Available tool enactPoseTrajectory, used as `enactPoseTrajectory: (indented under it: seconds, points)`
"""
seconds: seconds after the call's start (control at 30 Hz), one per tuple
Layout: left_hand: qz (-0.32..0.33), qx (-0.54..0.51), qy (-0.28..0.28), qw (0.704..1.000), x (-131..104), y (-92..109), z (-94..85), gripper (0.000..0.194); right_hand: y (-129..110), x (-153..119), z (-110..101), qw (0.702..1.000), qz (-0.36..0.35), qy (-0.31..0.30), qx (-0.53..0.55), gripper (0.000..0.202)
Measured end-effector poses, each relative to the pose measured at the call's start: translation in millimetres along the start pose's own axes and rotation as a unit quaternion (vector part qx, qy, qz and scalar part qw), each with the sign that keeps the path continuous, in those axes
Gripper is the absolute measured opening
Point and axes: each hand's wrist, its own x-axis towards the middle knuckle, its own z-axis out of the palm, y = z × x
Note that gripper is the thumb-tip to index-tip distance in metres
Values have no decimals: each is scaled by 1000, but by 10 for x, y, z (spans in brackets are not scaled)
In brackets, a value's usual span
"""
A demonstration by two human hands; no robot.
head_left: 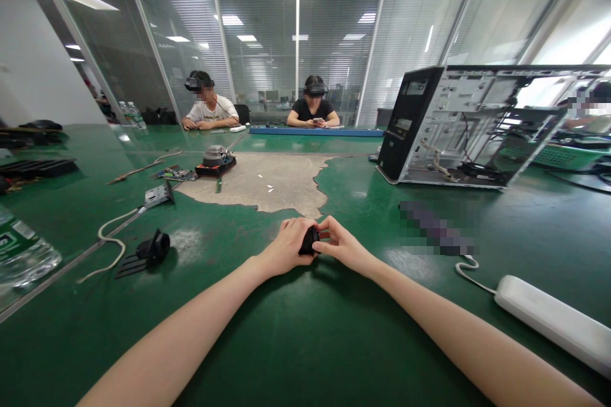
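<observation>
Open computer case [443,127] upper right; white power strip [554,318] lower right; water bottle [23,251] left edge; black plastic part [153,248] and pale cord [114,241] left of center; cooler [217,159] on bare patch [281,181]. Nothing between camera and hands. Small black object [309,240], dark, blocky, partly covered, frame center, left hand [291,245] fingers wrapped round it, right hand [337,243] fingertips pinching its right side.

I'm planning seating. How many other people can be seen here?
3: a person in white, across, left; a person in black, across, centre; a partly hidden person at the right edge, beyond the green basket. Others may be hidden.
</observation>
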Motion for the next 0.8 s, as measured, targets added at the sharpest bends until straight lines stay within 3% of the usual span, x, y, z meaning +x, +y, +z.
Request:
enactPoseTrajectory:
  seconds: [0.3, 0.6, 0.8]
  points:
    - [3, -2, 6, 1000, 5, 11, -8, 52, 74, 53, 41, 998, 29, 60, -11, 23]
    - [-2, 2, 5, 1000, 3, -10, 4, 50, -26, 13, -4, 999, 15, -3, 36, 30]
    - [3, -3, 1, 1000, 6, 11, -15, 52, 35, 33, 42, 997, 25, 62, 24, 23]
